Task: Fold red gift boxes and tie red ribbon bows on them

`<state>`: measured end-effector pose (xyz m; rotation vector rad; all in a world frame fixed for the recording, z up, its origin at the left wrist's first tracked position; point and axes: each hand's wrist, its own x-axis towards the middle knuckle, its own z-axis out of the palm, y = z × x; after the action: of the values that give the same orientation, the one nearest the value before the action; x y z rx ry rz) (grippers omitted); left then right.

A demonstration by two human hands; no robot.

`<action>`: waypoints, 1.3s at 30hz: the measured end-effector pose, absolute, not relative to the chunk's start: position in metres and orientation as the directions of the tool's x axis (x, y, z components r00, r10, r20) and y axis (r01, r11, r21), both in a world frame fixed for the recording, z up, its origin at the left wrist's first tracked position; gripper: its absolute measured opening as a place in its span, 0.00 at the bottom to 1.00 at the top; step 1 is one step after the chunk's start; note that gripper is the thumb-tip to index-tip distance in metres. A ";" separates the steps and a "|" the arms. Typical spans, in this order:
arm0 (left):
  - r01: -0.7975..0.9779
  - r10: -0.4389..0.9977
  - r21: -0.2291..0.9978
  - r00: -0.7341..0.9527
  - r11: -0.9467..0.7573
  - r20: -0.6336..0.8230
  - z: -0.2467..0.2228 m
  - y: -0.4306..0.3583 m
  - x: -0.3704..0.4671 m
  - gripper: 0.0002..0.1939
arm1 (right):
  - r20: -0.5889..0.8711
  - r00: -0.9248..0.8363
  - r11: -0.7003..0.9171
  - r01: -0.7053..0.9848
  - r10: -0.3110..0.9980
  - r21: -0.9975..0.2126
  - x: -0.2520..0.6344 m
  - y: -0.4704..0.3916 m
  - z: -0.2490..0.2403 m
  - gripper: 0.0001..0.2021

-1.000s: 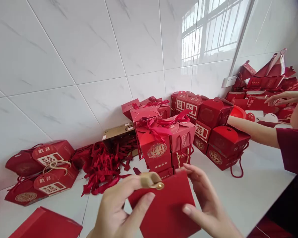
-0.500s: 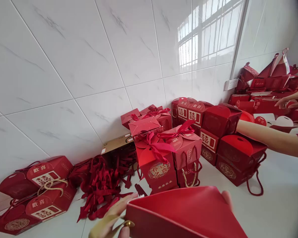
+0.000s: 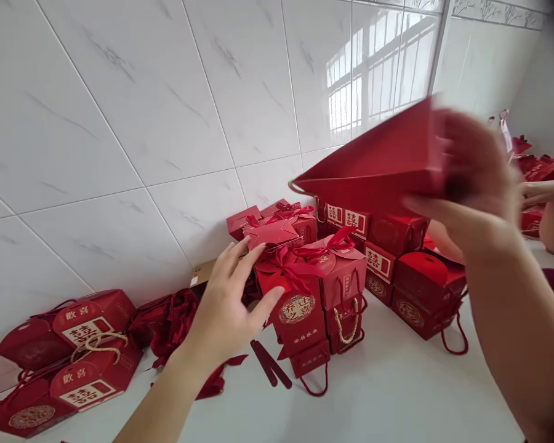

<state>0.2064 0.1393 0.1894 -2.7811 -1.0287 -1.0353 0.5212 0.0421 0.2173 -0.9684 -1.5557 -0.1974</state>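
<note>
My right hand (image 3: 475,166), blurred by motion, grips a red folded box (image 3: 373,160) at its right end, raised in front of the tiled wall. The box's pointed end faces left, with a pale cord at its tip. My left hand (image 3: 231,295) is empty, fingers spread, near the stacked red gift boxes (image 3: 298,307) with ribbon bows. Behind it lies a heap of dark red ribbons (image 3: 166,326), partly hidden by the hand. Two dark red strips (image 3: 270,364) rest on the white surface just right of my left forearm.
Red boxes with rope handles (image 3: 96,363) stand at the left. More stacked boxes (image 3: 425,295) stand right of centre. Another person's hand (image 3: 547,192) is at the far right, near a red pile. The tiled wall (image 3: 180,92) borders the surface (image 3: 373,394).
The red box has gone from the bottom centre up and to the right in my right hand. My left hand has let go of it and spread open above the ribbons. The view has shifted slightly.
</note>
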 end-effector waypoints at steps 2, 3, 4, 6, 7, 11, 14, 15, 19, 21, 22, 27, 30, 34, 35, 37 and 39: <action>0.621 0.655 0.251 0.594 -0.742 0.467 0.190 0.155 0.217 0.44 | 0.869 0.033 0.651 0.649 0.494 -0.395 0.536 0.075 0.245 0.32; 0.637 0.686 0.275 0.595 -0.720 0.419 0.188 0.161 0.220 0.48 | 0.836 -0.014 0.639 0.652 0.548 -0.408 0.541 0.093 0.255 0.32; 0.650 0.712 0.299 0.586 -0.698 0.386 0.186 0.165 0.223 0.49 | 0.792 -0.039 0.613 0.656 0.609 -0.439 0.545 0.111 0.263 0.33; 0.671 0.750 0.337 0.558 -0.660 0.356 0.182 0.169 0.224 0.48 | 0.678 -0.068 0.502 0.727 0.732 -0.469 0.546 0.144 0.270 0.34; 0.682 0.764 0.349 0.545 -0.643 0.345 0.181 0.169 0.223 0.48 | 0.610 -0.072 0.441 0.757 0.789 -0.482 0.544 0.157 0.271 0.34; 0.706 0.792 0.361 0.523 -0.610 0.315 0.181 0.166 0.220 0.49 | 0.407 -0.094 0.319 0.784 0.909 -0.533 0.527 0.189 0.261 0.33; 0.706 0.801 0.378 0.526 -0.599 0.287 0.183 0.163 0.220 0.50 | 0.348 -0.137 0.325 0.756 0.928 -0.568 0.515 0.203 0.250 0.33; 0.710 0.806 0.382 0.525 -0.592 0.275 0.184 0.163 0.220 0.51 | 0.326 -0.146 0.319 0.751 0.934 -0.578 0.512 0.207 0.246 0.33; 0.717 0.820 0.400 0.520 -0.571 0.238 0.183 0.161 0.220 0.54 | 0.268 -0.142 0.281 0.743 0.953 -0.608 0.505 0.224 0.233 0.32; 0.702 0.817 0.421 0.524 -0.575 0.242 0.182 0.161 0.220 0.53 | 0.269 -0.133 0.278 0.730 0.954 -0.625 0.506 0.228 0.231 0.33; 0.691 0.814 0.433 0.526 -0.579 0.248 0.181 0.161 0.220 0.52 | 0.276 -0.127 0.280 0.722 0.953 -0.633 0.509 0.228 0.232 0.34; 0.681 0.816 0.456 0.527 -0.573 0.237 0.179 0.161 0.218 0.50 | 0.416 -0.067 0.359 0.639 0.907 -0.680 0.538 0.201 0.248 0.46; 0.660 0.811 0.480 0.531 -0.578 0.247 0.178 0.161 0.217 0.49 | 0.604 0.029 0.504 0.518 0.797 -0.691 0.561 0.179 0.252 0.49; 0.631 0.815 0.527 0.520 -0.569 0.257 0.174 0.161 0.216 0.49 | 0.723 0.392 0.721 0.186 0.569 -0.668 0.571 0.174 0.227 0.43; 0.629 0.821 0.542 0.512 -0.557 0.250 0.173 0.161 0.216 0.49 | 0.700 0.451 0.737 0.128 0.553 -0.664 0.569 0.177 0.216 0.40; 0.611 0.833 0.584 0.500 -0.534 0.238 0.168 0.161 0.218 0.49 | 0.660 0.474 0.713 0.091 0.583 -0.695 0.560 0.186 0.189 0.35; 0.562 0.839 0.643 0.478 -0.521 0.261 0.160 0.160 0.220 0.47 | 0.627 0.449 0.663 0.095 0.637 -0.742 0.548 0.193 0.159 0.33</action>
<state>0.2204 0.1598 0.1599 -3.0883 -1.5913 -1.0637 0.5485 0.1931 0.1590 -0.8045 -1.0732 0.3834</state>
